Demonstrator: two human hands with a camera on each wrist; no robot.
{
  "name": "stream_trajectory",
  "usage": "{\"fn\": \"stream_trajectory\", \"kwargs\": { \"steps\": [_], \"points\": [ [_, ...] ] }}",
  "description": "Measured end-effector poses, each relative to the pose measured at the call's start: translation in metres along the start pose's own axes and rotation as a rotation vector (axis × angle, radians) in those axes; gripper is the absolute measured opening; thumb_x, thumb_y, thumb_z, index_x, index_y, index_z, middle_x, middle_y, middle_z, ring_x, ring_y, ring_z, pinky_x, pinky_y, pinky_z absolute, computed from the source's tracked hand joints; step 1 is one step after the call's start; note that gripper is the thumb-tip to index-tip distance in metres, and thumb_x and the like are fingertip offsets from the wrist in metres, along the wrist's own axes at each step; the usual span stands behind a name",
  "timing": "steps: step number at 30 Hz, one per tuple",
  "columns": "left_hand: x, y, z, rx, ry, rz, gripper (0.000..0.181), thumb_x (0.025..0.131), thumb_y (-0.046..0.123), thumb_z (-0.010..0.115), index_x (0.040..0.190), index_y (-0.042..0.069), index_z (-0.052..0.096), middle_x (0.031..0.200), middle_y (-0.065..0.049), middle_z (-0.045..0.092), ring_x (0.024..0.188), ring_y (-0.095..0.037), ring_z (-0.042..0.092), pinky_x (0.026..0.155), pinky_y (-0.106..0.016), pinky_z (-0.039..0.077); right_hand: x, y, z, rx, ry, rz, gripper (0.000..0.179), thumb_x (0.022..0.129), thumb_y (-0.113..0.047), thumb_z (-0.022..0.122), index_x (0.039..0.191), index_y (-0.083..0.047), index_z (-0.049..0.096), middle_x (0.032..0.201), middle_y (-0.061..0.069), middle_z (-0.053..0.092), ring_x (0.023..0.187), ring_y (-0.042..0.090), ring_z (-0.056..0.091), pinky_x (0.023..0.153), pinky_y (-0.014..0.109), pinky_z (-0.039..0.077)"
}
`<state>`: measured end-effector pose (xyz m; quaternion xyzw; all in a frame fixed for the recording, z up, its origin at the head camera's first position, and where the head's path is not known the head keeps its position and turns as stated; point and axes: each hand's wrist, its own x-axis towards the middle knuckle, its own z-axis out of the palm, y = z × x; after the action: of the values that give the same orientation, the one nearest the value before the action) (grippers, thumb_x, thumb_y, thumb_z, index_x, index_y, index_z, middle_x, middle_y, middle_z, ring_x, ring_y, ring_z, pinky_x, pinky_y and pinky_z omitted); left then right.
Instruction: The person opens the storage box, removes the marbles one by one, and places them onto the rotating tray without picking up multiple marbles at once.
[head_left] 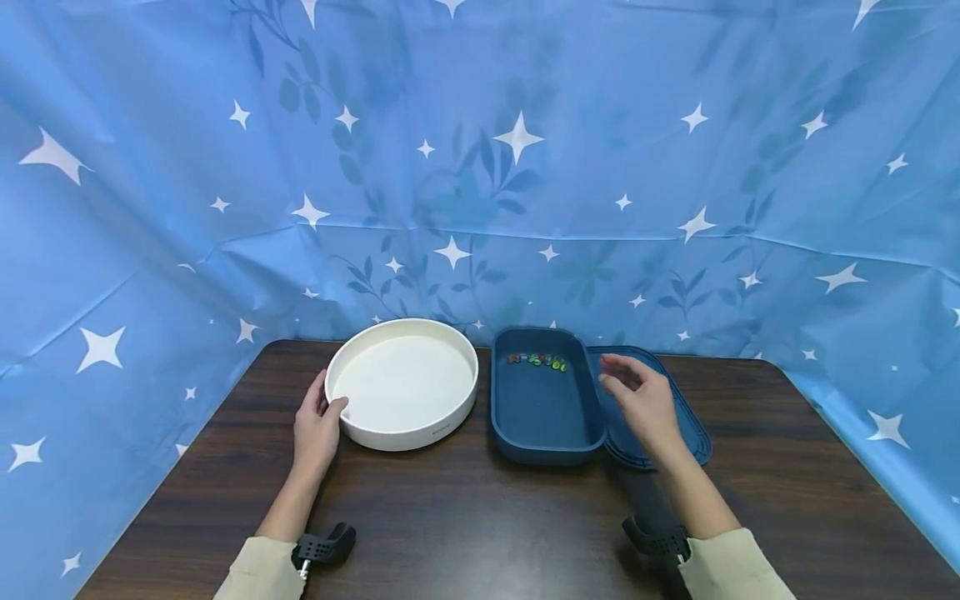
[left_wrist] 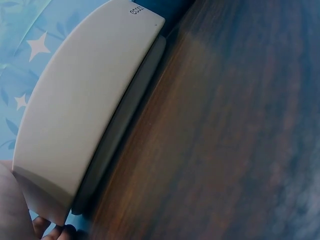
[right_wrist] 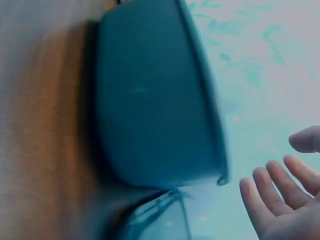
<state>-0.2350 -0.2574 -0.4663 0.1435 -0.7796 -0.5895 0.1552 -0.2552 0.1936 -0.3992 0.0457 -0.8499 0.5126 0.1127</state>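
Several coloured pieces — rowed nine-to-three — lie at ten o'clock from the nearer, empty, loose-fingered right hand, while the left hand grips the white tray.

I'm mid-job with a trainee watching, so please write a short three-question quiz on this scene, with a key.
1. True or false: only the left hand grips the white round tray.
2. Where do the small colourful pieces lie? A) in the white round tray; B) in the blue container; C) on the bare table.
3. Fill in: in the head view, the blue lid, partly hidden by the right hand, lies to the ____ of the blue container.

Key: 1. True. 2. B. 3. right.
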Motion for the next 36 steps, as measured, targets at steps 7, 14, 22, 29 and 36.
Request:
{"fn": "stream_trajectory", "kwargs": {
  "steps": [7,14,22,29,36],
  "points": [
    [-0.001,-0.001,-0.002,-0.011,0.005,-0.001,0.067,0.101,0.016,0.051,0.162,0.016,0.025,0.168,-0.008,0.026,0.155,-0.027,0.028,0.127,-0.045,0.029,0.025,-0.024,0.004,-0.183,-0.125,-0.099,0.039,0.1,-0.02,0.061,0.135,-0.003,0.062,0.132,0.02,0.067,0.123,0.036,0.062,0.1,0.052,0.054],
    [-0.001,-0.001,0.0,-0.039,0.007,0.02,0.066,0.1,0.014,0.053,0.161,0.013,0.028,0.167,-0.011,0.029,0.153,-0.029,0.032,0.125,-0.045,0.032,0.05,-0.029,0.018,-0.284,-0.262,-0.097,0.039,0.1,-0.02,0.061,0.134,-0.001,0.062,0.131,0.023,0.066,0.119,0.038,0.064,0.094,0.053,0.057],
    [0.0,-0.003,0.0,-0.059,0.034,0.03,0.062,0.101,0.015,0.052,0.16,0.011,0.031,0.166,-0.01,0.031,0.154,-0.024,0.03,0.127,-0.04,0.028,0.073,-0.023,0.038,-0.345,-0.373,-0.055,0.04,0.1,-0.019,0.06,0.132,0.004,0.063,0.127,0.024,0.068,0.112,0.036,0.067,0.089,0.047,0.059],
    [0.001,-0.008,0.001,-0.061,0.042,0.015,0.062,0.1,0.015,0.052,0.159,0.012,0.033,0.164,-0.008,0.035,0.152,-0.022,0.034,0.124,-0.038,0.033,0.085,-0.022,0.049,-0.402,-0.451,-0.047,0.04,0.099,-0.015,0.06,0.131,0.009,0.062,0.124,0.025,0.068,0.109,0.036,0.068,0.089,0.047,0.06],
    [0.002,-0.003,0.0,-0.084,0.037,0.023,0.061,0.1,0.013,0.053,0.158,0.011,0.034,0.164,-0.01,0.035,0.152,-0.024,0.033,0.125,-0.039,0.031,0.099,-0.028,0.058,-0.468,-0.507,0.014,0.037,0.099,-0.014,0.06,0.129,0.007,0.064,0.123,0.024,0.068,0.096,0.033,0.07,0.078,0.039,0.061]
  ]
}}
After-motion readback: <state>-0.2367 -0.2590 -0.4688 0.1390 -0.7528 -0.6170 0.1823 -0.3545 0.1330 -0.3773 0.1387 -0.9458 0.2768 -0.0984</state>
